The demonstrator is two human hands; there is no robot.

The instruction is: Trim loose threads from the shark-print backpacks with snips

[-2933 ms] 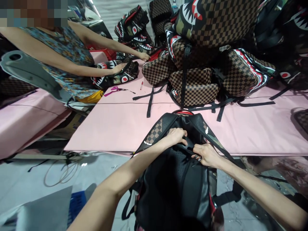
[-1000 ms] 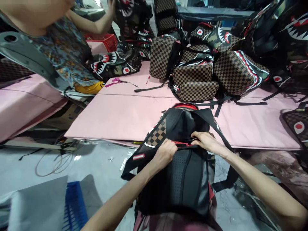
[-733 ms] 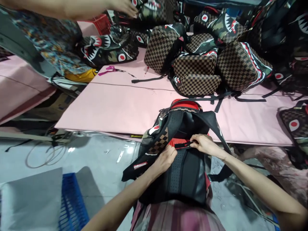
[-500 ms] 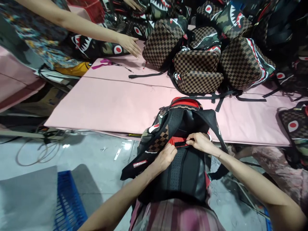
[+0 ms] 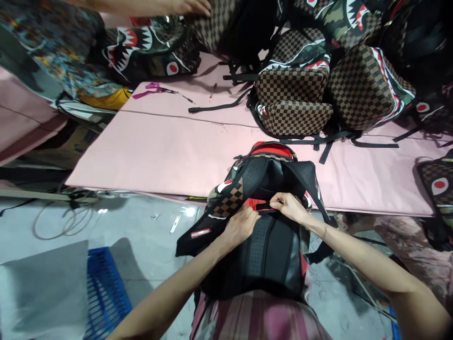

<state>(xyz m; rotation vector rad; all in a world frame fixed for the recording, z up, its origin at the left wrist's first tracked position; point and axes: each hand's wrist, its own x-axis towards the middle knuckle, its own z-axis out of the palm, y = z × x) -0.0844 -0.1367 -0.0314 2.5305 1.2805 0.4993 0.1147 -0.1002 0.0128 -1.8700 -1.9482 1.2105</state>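
Backpack (image 5: 274, 255) here, propped between striped clothing (image 5: 262, 316) and the pink table (image 5: 159, 146), top over the edge! Left hand (image 5: 242, 224) grips the lip of the red-lined opening (image 5: 250, 203); right hand (image 5: 285, 205) pinches the black strip (image 5: 262, 206) there.

Near the centre of the frame, the left hand (image 5: 242, 224) and right hand (image 5: 289, 207) pinch at a red-lined opening (image 5: 251, 203) in a black backpack (image 5: 278, 255); checkered bags (image 5: 300, 118) crowd the pink counter (image 5: 159, 146) at upper right, and a co-worker's hand (image 5: 193, 6) shows at the top.
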